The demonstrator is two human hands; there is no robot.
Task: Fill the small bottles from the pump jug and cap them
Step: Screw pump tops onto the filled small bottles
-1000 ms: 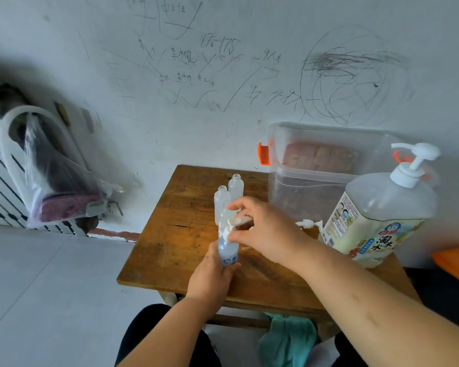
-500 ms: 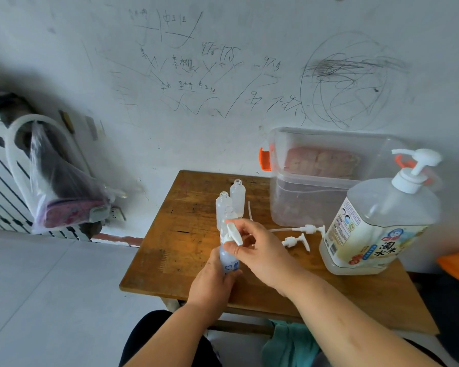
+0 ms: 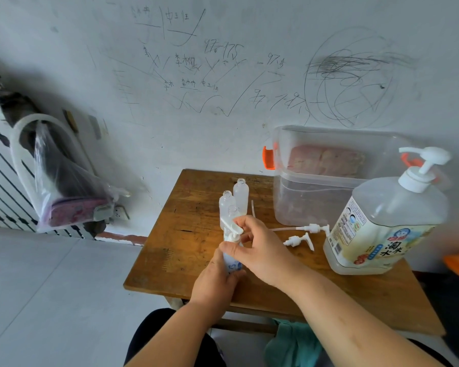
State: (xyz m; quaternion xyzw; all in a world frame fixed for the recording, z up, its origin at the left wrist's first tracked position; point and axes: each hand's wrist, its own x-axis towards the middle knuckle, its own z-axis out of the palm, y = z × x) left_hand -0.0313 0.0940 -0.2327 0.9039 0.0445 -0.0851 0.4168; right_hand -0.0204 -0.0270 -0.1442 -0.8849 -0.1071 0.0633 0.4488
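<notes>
My left hand (image 3: 214, 280) grips a small clear bottle (image 3: 232, 263) upright on the wooden table (image 3: 186, 234). My right hand (image 3: 260, 247) pinches the white pump cap (image 3: 231, 229) on that bottle's neck. Behind it stand three small uncapped bottles: one (image 3: 241, 193), another (image 3: 225, 201), and a third (image 3: 233, 211) partly hidden by the cap. Two loose white pump caps (image 3: 298, 241) (image 3: 312, 228) lie on the table to the right. The big pump jug (image 3: 387, 223), partly full of clear liquid, stands at the right.
A clear lidded storage box (image 3: 318, 178) with orange latches stands against the scribbled wall behind the jug. A plastic bag (image 3: 69, 192) hangs at the left by a radiator. A teal cloth (image 3: 292, 343) lies under the table near my knees.
My right hand has turned on the pump cap, and its nozzle has swung round to the left. My head has tipped, showing the two loose caps that my arm hid.
</notes>
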